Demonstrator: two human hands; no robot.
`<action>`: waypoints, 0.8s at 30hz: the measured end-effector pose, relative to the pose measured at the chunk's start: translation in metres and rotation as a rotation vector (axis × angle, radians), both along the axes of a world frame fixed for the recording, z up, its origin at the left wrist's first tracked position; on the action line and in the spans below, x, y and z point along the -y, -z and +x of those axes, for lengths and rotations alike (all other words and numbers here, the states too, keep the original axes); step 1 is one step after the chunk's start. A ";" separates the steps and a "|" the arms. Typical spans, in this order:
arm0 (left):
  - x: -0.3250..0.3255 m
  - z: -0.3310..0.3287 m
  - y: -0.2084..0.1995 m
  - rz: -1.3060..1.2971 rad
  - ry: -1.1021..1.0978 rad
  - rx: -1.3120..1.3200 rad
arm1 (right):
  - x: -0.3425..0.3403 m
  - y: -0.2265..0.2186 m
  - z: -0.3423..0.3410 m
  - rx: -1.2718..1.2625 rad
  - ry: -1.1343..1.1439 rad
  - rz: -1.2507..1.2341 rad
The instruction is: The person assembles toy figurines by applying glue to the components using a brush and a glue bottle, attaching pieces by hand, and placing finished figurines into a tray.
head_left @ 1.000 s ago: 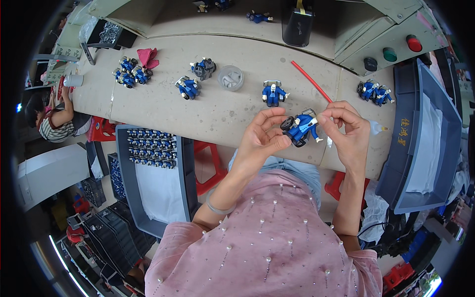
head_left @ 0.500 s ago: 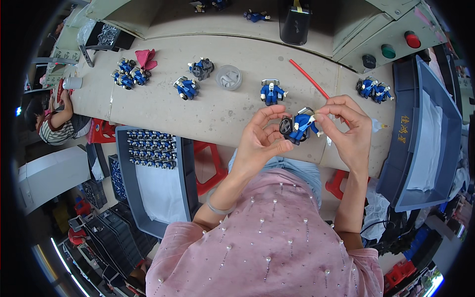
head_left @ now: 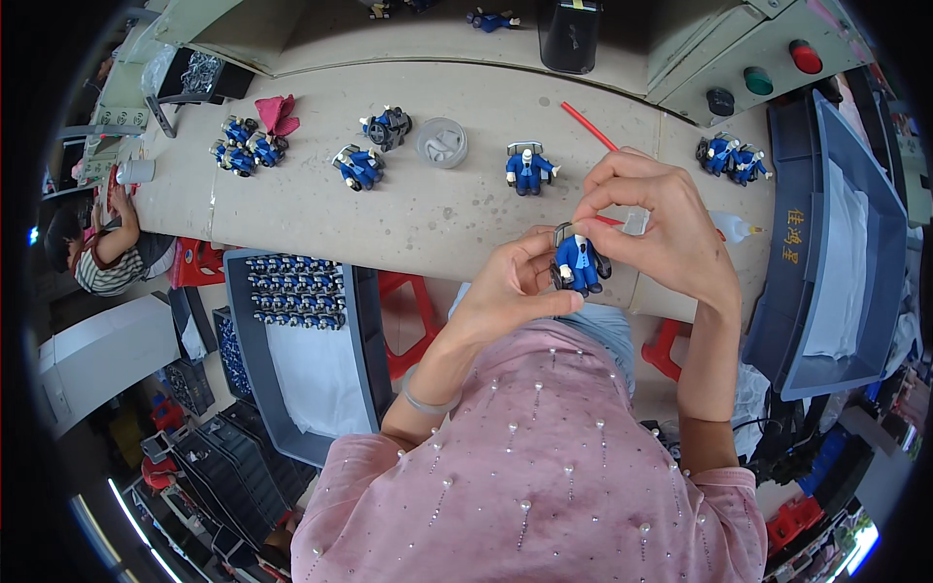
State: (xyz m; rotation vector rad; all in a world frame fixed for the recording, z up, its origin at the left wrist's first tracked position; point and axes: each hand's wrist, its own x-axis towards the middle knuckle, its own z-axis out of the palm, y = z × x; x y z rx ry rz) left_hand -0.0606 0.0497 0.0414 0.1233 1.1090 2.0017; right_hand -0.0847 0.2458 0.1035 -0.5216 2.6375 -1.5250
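A small blue-suited figurine in a wheelchair (head_left: pixel 581 264) is held upright over the table's near edge, facing me. My left hand (head_left: pixel 520 287) grips it from the left, thumb at its base and fingers behind the wheel. My right hand (head_left: pixel 661 219) closes thumb and forefinger on the top of the figurine, covering its head. Just beyond my hands stands another seated figurine (head_left: pixel 529 170) with one arm out. Past my right fingers lies a red stick (head_left: pixel 587 125), partly hidden by the hand. A small white bottle (head_left: pixel 731 227) with a pointed tip is right of that hand.
More figurines stand on the table (head_left: pixel 321 219) at left and right. A clear cup (head_left: pixel 441 144) and a pink cloth (head_left: pixel 278 115) lie farther back. Grey trays flank me: the left tray (head_left: pixel 371 340) holds rows of figurines, the right tray (head_left: pixel 789 291) white sheeting. Another person (head_left: pixel 107 243) sits far left.
The figurine has turned upright to face me and moved slightly left. My right hand has shifted from its outstretched arm to its head, now covering the top.
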 end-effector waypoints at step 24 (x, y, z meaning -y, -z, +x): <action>0.022 -0.003 0.005 -0.090 -0.381 -0.061 | 0.004 0.085 0.036 0.043 0.430 0.312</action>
